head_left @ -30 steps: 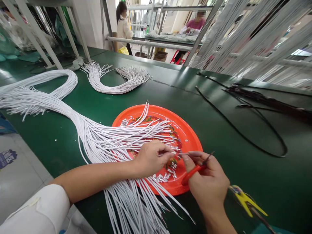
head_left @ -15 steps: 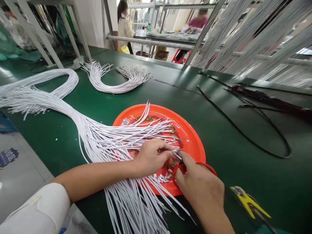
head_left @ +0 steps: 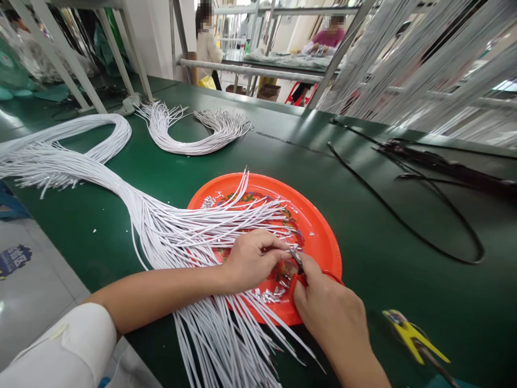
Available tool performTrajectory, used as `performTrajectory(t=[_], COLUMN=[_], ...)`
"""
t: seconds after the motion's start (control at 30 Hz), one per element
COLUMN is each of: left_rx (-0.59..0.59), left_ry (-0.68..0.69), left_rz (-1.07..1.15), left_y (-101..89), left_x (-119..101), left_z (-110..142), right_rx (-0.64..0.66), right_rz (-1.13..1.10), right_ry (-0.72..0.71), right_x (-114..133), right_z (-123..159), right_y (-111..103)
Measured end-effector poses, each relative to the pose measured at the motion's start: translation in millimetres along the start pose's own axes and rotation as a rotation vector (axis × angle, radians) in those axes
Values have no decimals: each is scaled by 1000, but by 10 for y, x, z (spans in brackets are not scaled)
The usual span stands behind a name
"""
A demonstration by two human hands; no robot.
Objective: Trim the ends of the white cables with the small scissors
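My left hand [head_left: 252, 260] is closed in a pinch on the tip of a white cord over a red plate [head_left: 325, 237]. My right hand [head_left: 333, 307] is wrapped round red-handled scissors [head_left: 294, 290], whose dark blades meet the cord end at my left fingertips. Part of the blades is hidden by my fingers. A long bundle of white cords [head_left: 189, 226] lies across the plate under my left forearm, with more ends fanned out at the front. Small silvery bits [head_left: 270, 295] are scattered on the plate's patterned bottom.
Another bundle of white cords [head_left: 189, 146] curls at the back of the green table [head_left: 291, 161]. Black cords [head_left: 444, 161] lie at the right. A yellow tool [head_left: 410, 337] lies near the front right. Behind stand metal racks [head_left: 250, 70] and two people.
My right hand has turned and shifted slightly, and the scissors' handles have drawn closer together. The left hand stays at the same cord end.
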State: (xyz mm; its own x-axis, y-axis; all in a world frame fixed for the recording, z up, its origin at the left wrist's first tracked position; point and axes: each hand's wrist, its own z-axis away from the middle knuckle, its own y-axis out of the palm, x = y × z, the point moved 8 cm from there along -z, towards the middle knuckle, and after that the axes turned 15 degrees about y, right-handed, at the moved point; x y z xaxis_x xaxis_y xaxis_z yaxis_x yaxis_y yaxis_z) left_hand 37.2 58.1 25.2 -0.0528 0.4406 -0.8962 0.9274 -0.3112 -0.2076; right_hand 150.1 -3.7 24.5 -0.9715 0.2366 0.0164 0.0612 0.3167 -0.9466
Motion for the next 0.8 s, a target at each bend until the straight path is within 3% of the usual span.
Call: performTrajectory(t=[0.3, 0.47, 0.63, 0.7, 0.8], left_rx=[-14, -11, -2, 2, 35], left_ry=[17, 7, 4, 11, 7], left_rz=[-10, -24, -42, -38, -37], left_y=[-4, -4, -2, -2, 16], left_x=[10, 9, 19, 14, 7], left_z=[5, 2, 0, 0, 1], right_rx=[-116, -73, 140, 176, 181], right_rz=[97, 57, -438, -707, -1049], right_ry=[-10, 22, 325, 455, 541], right_x=[52, 21, -200, -279, -305], right_z=[42, 25, -77, -90, -89], right_y=[-120, -77, 29, 48, 61])
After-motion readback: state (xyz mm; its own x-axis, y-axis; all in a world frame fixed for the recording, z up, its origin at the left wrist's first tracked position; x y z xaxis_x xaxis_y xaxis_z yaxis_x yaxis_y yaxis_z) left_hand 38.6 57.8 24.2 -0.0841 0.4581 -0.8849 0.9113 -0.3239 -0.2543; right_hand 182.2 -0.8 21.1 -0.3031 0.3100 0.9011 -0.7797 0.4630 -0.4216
